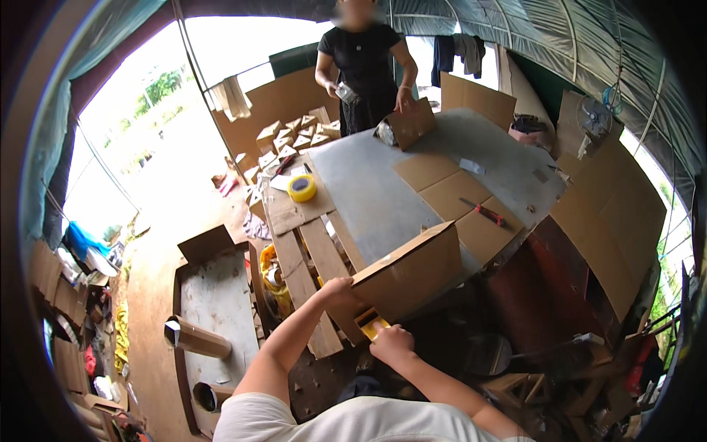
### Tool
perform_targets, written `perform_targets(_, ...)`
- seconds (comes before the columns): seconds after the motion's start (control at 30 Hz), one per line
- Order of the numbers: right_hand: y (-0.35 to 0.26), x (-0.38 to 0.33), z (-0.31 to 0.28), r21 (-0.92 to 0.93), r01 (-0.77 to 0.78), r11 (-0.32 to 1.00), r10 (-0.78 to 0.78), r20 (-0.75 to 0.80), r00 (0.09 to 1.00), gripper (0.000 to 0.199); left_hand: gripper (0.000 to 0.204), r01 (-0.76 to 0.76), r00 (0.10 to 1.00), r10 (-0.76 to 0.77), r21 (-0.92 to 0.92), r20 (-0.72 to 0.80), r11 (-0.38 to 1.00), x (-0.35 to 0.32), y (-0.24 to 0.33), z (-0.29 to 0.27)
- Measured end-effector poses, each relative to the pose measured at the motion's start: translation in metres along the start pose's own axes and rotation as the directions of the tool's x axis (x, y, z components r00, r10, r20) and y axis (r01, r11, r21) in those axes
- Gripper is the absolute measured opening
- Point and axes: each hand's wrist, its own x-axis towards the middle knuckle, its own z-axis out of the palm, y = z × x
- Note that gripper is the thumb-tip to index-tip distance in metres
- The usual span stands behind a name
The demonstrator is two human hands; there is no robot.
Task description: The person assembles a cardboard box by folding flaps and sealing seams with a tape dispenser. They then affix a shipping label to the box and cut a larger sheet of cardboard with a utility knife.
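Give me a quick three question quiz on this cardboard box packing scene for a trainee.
1. True or false: the left hand rests on the brown cardboard box at the table edge.
2. What does the right hand press against that box? A) red-handled cutter B) yellow tape dispenser C) paper tube
3. What round yellow thing lies on the wooden planks?

Key: 1 true. 2 B, the yellow tape dispenser. 3 The yellow tape roll.
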Motion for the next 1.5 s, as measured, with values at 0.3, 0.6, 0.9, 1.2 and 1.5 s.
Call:
perform_targets(0.3, -0.034, 0.016, 0.076, -0.629, -0.128, 0.767, -0.115, -0.331, 0.937, 0.022, 0.050, -0.157, 0.987, 0.153, -0.067, -0.056, 0.985, 0.033, -0.013, 0.003)
perform_targets(0.6, 0.100, -0.068, -0.035, 0.172, -0.139, 0.975, 0.170, -0.179, 0.969, 0.057, 0.079, 0.096, 0.893, 0.319, -0.827, 0.317, 0.554, 0.036, -0.006, -0.011)
perform_targets(0.9, 0.145, -0.046, -0.055, 0.780, 0.124, 0.613, 0.398, -0.441, 0.804, 0.060, 0.070, -0.192, 0.885, 0.442, -0.752, 0.146, 0.631, 0.131, 0.006, 0.039)
perform_targets(1.2, 0.217, 0.016, -0.115, 0.953, 0.267, -0.141, 0.549, -0.149, 0.823, 0.065, 0.038, -0.256, 0.962, 0.209, -0.836, -0.173, 0.486, 0.176, 0.122, -0.054)
perform_targets(1.5, 0.315, 0.163, -0.204, 0.996, 0.087, -0.028, 0.048, -0.085, 0.995, 0.065, 0.059, 0.342, 0.914, 0.200, -0.935, 0.354, 0.093, 0.236, 0.229, -0.096)
